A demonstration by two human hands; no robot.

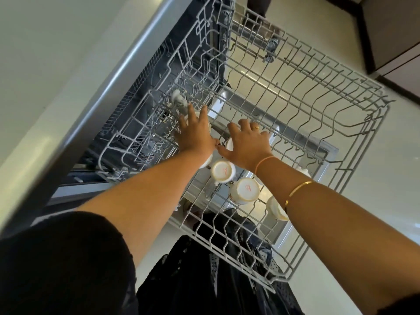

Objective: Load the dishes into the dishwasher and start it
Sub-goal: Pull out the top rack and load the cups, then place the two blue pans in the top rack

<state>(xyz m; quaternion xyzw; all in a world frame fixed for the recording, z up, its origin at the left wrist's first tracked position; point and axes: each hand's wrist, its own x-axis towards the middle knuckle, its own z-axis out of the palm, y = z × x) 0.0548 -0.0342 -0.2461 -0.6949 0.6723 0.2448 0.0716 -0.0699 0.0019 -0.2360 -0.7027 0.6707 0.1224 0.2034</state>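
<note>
Presently, the step in hand is judged to be the loading of cups into the upper rack of the dishwasher. The rack is drawn out over the open door.

- **Item one:** left hand, fingers spread and curled down over a cream cup at the far left of the rack. The cup is gripped from above.
- **Item two:** right hand, fingers curled over a second cup just beside the first. It is likewise held from above, though most of it is hidden.
- **Item three:** further cups, set upside down in a row on the near side and running toward the right.

**Next move, as judged:** both held cups are to be seated mouth-down between the wires and released. Afterwards the rack must be pushed in, the door shut and the machine started.
</note>
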